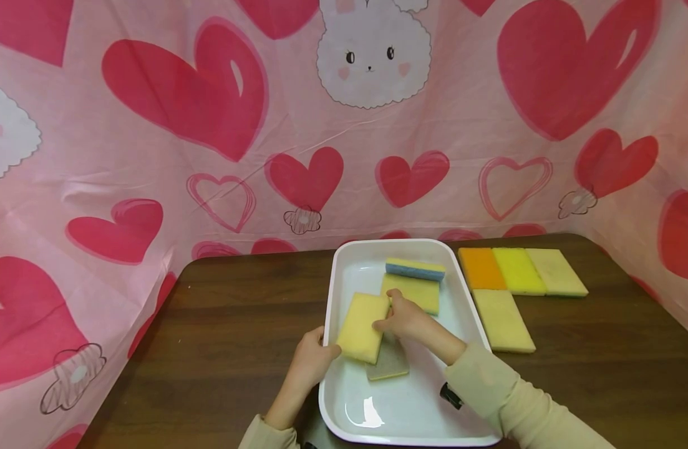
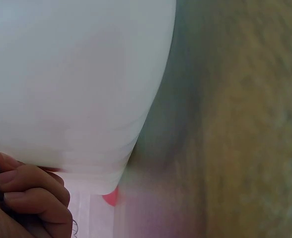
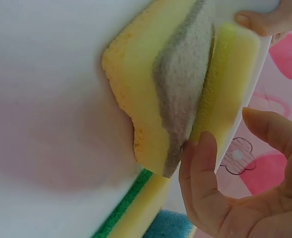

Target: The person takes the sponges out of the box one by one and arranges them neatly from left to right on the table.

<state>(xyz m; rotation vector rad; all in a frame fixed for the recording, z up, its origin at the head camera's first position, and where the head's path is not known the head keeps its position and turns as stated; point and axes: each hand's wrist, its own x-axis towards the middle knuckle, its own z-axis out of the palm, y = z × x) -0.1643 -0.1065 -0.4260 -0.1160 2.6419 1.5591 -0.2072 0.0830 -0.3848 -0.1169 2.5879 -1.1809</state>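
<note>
Handling yellow sponge [image 1: 363, 327] inside white tray [image 1: 422, 408], both hands in.
Sponge overlaps grey-faced sponge [image 1: 388, 363], nearer side of blue-faced sponge [image 1: 415, 272]. L hand [image 1: 312, 357]: fingers curled at tray's L rim, prob. to steady it; thumb by sponge's near corner. R hand [image 1: 409, 319]: thumb & fingers parted, tips at sponge's R edge, prob. to guide it; firmness can't tell. R forearm angles in over tray's R rim; L forearm outside tray. Four sponges [image 1: 503, 321] abut on table [image 1: 237, 312], R of tray, seemingly for order.
</note>
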